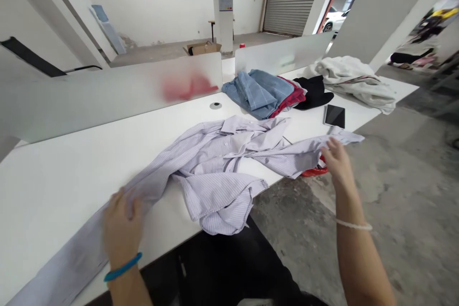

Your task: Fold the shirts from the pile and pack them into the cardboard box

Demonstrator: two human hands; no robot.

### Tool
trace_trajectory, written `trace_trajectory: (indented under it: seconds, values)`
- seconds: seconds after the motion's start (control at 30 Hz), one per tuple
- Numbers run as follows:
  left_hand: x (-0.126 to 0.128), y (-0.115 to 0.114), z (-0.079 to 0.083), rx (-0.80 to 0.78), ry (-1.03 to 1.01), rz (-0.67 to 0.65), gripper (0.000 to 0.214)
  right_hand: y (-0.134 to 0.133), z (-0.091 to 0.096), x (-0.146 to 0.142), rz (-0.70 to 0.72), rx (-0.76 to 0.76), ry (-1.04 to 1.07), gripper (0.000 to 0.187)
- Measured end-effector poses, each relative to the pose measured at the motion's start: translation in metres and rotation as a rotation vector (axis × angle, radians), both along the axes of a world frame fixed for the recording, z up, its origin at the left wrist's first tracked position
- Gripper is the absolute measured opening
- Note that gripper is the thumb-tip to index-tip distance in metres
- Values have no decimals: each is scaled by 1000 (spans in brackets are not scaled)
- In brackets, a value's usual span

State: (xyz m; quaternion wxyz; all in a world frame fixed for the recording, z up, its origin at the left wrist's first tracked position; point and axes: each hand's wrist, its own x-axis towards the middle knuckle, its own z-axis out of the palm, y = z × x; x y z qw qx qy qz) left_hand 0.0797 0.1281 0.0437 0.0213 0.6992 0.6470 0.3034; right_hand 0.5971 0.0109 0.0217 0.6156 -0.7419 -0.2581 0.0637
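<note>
A pale lilac striped shirt lies crumpled across the white table, one part hanging over the front edge. My left hand, with a blue band on the wrist, is closed on one sleeve near the front left. My right hand, a white band on its wrist, pinches the other sleeve at the table's right front edge and holds it stretched out. Something red shows just under that hand.
A pile of folded clothes, blue, red and black, sits at the back right beside a dark phone. A white garment heap lies further right. Frosted dividers line the table's back. Concrete floor lies to the right.
</note>
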Motion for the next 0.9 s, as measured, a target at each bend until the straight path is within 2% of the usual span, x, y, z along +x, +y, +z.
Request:
trace_trajectory:
  seconds: [0.03, 0.1, 0.13, 0.2, 0.27, 0.33, 0.47, 0.53, 0.6, 0.67, 0.77, 0.83, 0.9]
  values:
    - [17, -5, 1, 41, -41, -181, 43, 5, -4, -10, 84, -100, -117, 52]
    - [54, -14, -1, -4, -25, -584, 47, 22, -4, -32, 199, -257, -362, 40]
    - [71, -17, -4, -52, 22, -725, 54, 33, -1, -43, 232, -324, -475, 37]
    - [96, -22, -12, -137, 116, -859, 61, 56, 8, -61, 298, -482, -625, 37]
    - [103, -23, -20, -175, 136, -863, 51, 80, 15, -73, 405, -665, -691, 40]
    - [88, -24, -26, -169, 73, -787, 45, 104, 19, -82, 534, -799, -719, 43]
    - [18, -40, -28, -106, -181, -447, 40, 154, 12, -102, 753, -848, -811, 46]
    - [-19, -58, -28, -88, -330, -292, 34, 182, 6, -116, 830, -852, -858, 48]
    - [-43, -79, -28, -108, -452, -197, 27, 210, 1, -134, 898, -837, -898, 49]
    - [-54, -97, -26, -191, -486, -199, 28, 235, -1, -152, 994, -766, -940, 47]
    - [-52, -116, -18, -367, -326, -347, 39, 258, 5, -176, 1111, -634, -993, 43]
    - [-48, -123, -10, -427, -220, -464, 49, 258, 14, -186, 1110, -531, -988, 39]
    - [-43, -123, -1, -426, -201, -511, 51, 242, 24, -190, 1033, -407, -940, 34]
